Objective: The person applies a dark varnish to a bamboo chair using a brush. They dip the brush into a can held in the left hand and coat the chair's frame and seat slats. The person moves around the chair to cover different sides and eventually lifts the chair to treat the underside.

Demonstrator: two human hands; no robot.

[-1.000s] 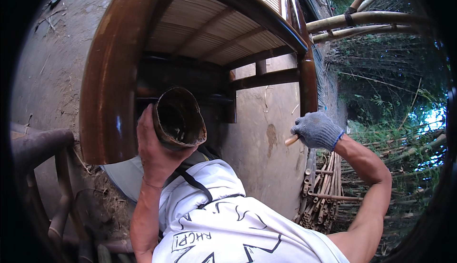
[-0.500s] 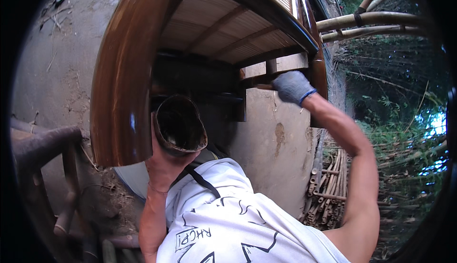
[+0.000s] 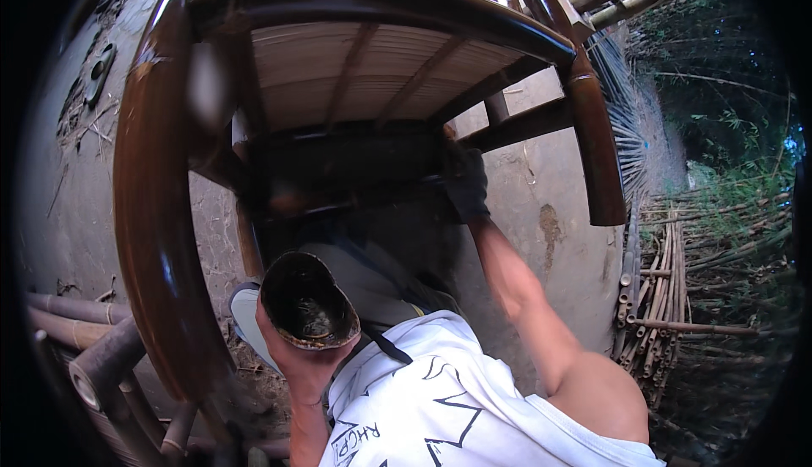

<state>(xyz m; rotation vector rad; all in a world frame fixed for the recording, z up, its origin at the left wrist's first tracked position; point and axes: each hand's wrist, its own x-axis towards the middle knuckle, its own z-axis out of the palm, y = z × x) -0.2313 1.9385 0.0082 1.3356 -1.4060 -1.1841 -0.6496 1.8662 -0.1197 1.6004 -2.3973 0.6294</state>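
My bare left hand [image 3: 298, 357] is wrapped round a dark open-topped container [image 3: 311, 302] with a crusted, uneven rim. Its inside is dark and glossy, with a wet-looking patch at the bottom. Before me stands a piece of bamboo furniture [image 3: 152, 230], its thick poles shiny brown and its slatted panel [image 3: 313, 69] paler. My right hand [image 3: 465, 184], in a grey glove, reaches in under the frame by a dark crossbar. The fingers look closed, and a small orange-brown bit [image 3: 449, 131] shows above them; what they hold is too shadowed to name.
Bamboo poles [image 3: 93, 365] form a rack at the lower left. A bundle of cut bamboo [image 3: 664, 306] lies at the right beside green plants [image 3: 744, 179]. A dark sandal [image 3: 100, 72] lies on the earthen floor [image 3: 63, 145] at the far left.
My right hand has moved left and inward, from the frame's right side to beneath it. The furniture shows from a shifted viewpoint. My left hand keeps hold of the container, now lower in view.
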